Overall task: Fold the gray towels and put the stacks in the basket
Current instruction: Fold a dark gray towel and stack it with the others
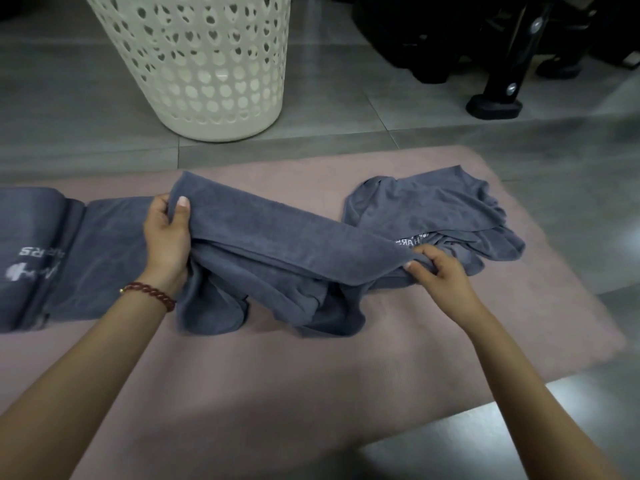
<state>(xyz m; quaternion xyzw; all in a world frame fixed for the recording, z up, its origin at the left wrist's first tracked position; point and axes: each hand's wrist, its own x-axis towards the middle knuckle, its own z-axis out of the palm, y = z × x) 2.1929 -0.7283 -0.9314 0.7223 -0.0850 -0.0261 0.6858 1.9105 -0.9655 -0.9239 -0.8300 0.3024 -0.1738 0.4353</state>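
Gray towel hangs stretched over the middle of the mat — left hand grips one end, right hand pinches the other — probably to straighten it before folding. Basket stands beyond the mat's far edge.

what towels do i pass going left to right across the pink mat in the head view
flat gray towel with white lettering → gray towel lifted at both ends → crumpled gray towel heap
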